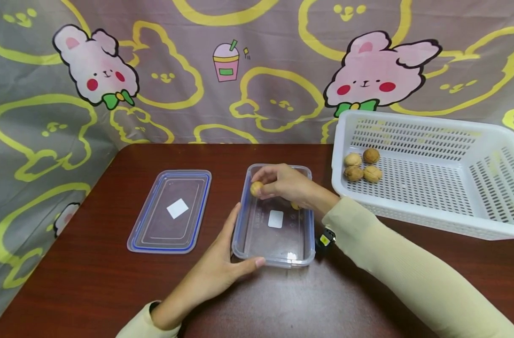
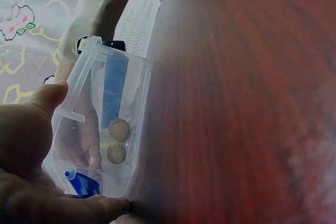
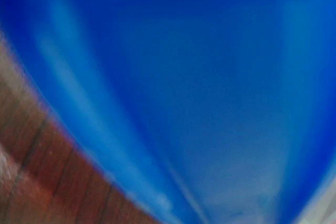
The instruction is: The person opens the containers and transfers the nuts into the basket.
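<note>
A clear plastic food container stands on the table in front of me. My right hand pinches a walnut between thumb and fingers, over the container's far left part. Another walnut inside is partly hidden under that hand. Through the container wall, the left wrist view shows two walnuts. My left hand holds the container's near left corner, thumb along the front rim and fingers along the left side. Blurred blue fills most of the right wrist view, which shows no hand.
To the left lies a clear lid with a blue seal and a white square label. At the right stands a white slotted basket with several walnuts in its left corner. Behind the table hangs a patterned cloth.
</note>
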Demonstrator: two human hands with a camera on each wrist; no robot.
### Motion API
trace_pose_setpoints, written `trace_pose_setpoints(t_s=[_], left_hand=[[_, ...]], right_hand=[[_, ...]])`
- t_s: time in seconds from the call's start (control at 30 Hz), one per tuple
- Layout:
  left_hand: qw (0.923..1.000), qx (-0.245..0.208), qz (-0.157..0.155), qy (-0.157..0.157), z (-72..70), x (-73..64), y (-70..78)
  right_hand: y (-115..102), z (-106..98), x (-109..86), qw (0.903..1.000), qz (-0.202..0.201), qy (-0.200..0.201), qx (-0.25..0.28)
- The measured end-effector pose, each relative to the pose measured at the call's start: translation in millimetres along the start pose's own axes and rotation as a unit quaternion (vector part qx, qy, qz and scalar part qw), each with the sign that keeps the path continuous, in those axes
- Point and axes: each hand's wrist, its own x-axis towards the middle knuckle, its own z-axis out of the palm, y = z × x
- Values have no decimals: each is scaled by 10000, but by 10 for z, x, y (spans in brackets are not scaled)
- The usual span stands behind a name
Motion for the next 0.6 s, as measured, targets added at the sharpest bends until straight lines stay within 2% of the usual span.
trace_pose_setpoints(t_s=[0.3,0.6], left_hand=[[10000,46,84,13,9,-5,6],[9999,20,68,82,8,-5,-2]], right_hand=[[-68,-21,-101,9998,-111,174,-18],[-186,-101,-305,9985,-313,338,-295]])
